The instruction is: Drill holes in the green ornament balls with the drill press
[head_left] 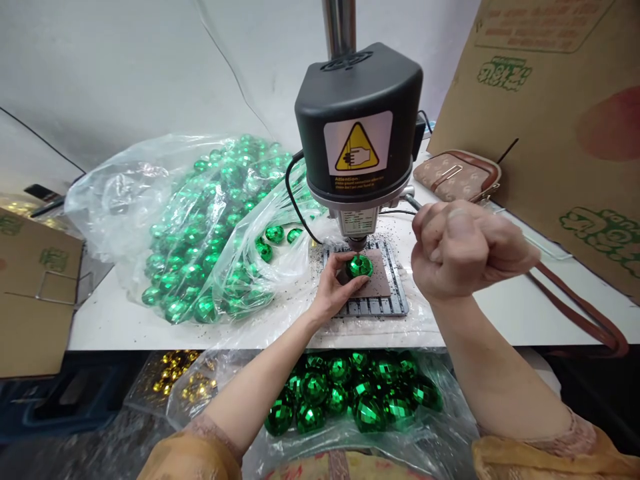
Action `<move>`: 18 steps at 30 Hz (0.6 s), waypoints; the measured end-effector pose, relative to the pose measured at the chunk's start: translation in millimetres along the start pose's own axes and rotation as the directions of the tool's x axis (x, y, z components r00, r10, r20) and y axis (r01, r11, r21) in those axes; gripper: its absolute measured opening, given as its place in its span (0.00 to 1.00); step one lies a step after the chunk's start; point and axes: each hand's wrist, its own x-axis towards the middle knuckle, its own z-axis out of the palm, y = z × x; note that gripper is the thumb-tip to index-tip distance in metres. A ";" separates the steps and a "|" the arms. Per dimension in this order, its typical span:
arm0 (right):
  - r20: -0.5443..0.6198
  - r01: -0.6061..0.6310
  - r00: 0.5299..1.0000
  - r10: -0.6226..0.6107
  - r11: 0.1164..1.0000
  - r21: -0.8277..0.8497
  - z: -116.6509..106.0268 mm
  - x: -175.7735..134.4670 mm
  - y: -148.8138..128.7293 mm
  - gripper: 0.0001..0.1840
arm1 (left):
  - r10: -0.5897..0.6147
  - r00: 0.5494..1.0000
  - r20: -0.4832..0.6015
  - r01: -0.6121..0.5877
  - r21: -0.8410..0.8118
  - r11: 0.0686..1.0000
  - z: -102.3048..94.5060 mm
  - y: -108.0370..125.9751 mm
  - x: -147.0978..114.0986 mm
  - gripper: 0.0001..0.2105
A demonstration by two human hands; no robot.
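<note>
My left hand [333, 287] holds a shiny green faceted ball [360, 266] between thumb and fingers. The ball rests on a brownish square pad [381, 283] on the slotted metal base [397, 307], directly beneath the chuck [357, 243] of a black bench drill press [360, 100]. The bit appears to meet the ball's top. My right hand [457, 250] is closed in a fist around the end of the drill press lever [411, 200]; the fingers cover most of its grip.
A see-through bag of green balls [200, 227] lies left on the white table [115, 327]. More large green balls [370, 410] sit in plastic below its front edge. A patterned purse [455, 175] and cardboard box [550, 133] stand right. Dark shavings surround the base.
</note>
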 end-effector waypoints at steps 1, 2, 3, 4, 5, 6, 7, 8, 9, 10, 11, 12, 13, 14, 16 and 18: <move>0.017 0.008 1.000 -0.008 1.000 0.012 -1.1 -0.6 -0.3 0.25 | -0.003 1.000 0.000 0.003 0.002 1.000 0.0 0.1 0.0 0.23; 0.032 0.018 0.999 -0.019 0.999 0.031 -1.7 -0.9 -0.4 0.25 | -0.006 1.000 -0.002 0.006 0.004 1.000 0.0 0.1 -0.1 0.23; 0.046 0.030 0.998 -0.033 0.998 0.057 -1.8 -0.9 -0.3 0.24 | -0.009 1.000 -0.004 0.009 0.005 1.000 0.1 0.2 -0.1 0.23; 0.056 0.044 0.997 -0.049 0.995 0.085 -1.5 -0.7 0.0 0.24 | -0.012 1.000 -0.004 0.012 0.007 1.000 0.1 0.3 -0.2 0.23; 0.059 0.061 0.996 -0.068 0.992 0.110 -0.9 -0.3 0.6 0.23 | -0.013 1.000 -0.004 0.013 0.009 1.000 0.2 0.4 -0.4 0.23; 0.057 0.078 0.995 -0.086 0.988 0.130 -0.3 0.2 1.3 0.23 | -0.014 1.000 -0.004 0.014 0.012 1.000 0.2 0.6 -0.6 0.24; 0.056 0.091 0.993 -0.100 0.985 0.145 0.3 0.4 2.3 0.23 | -0.014 1.000 -0.007 0.014 0.015 1.000 0.2 0.9 -0.7 0.23; 0.054 0.101 0.992 -0.110 0.983 0.154 0.5 0.4 3.4 0.23 | -0.013 1.000 -0.011 0.013 0.020 1.000 0.2 1.3 -1.0 0.23; 0.052 0.108 0.992 -0.117 0.981 0.159 0.3 -0.2 4.6 0.23 | -0.010 1.000 -0.014 0.011 0.026 1.000 0.2 1.8 -1.2 0.23; 0.051 0.113 0.991 -0.123 0.980 0.163 -0.4 -1.3 6.0 0.23 | -0.007 1.000 -0.018 0.007 0.031 0.999 0.1 2.3 -1.5 0.23; 0.053 0.118 0.990 -0.128 0.979 0.166 -1.6 -3.0 7.4 0.23 | -0.003 1.000 -0.020 0.003 0.035 0.999 0.0 2.9 -1.8 0.23; 0.057 0.126 0.989 -0.137 0.977 0.169 -3.1 -5.1 8.6 0.23 | 0.001 1.000 -0.022 0.000 0.036 0.999 -0.1 3.4 -2.1 0.23; 0.064 0.136 0.987 -0.149 0.976 0.172 -4.6 -7.4 9.7 0.23 | 0.001 1.000 -0.021 -0.001 0.033 0.999 -0.2 3.8 -2.2 0.23; 0.071 0.146 0.985 -0.160 0.974 0.172 -5.7 -9.3 10.3 0.24 | -0.001 1.000 -0.019 0.002 0.031 1.000 -0.2 4.2 -2.2 0.23; 0.069 0.149 0.984 -0.163 0.974 0.171 -5.5 -10.0 9.5 0.25 | -0.010 1.000 -0.019 0.010 0.031 0.999 0.4 4.5 -1.4 0.23; 0.023 0.101 0.994 -0.106 0.984 0.149 -0.7 -3.9 5.4 0.26 | -0.014 1.000 -0.021 0.015 0.036 0.999 1.6 4.8 0.4 0.23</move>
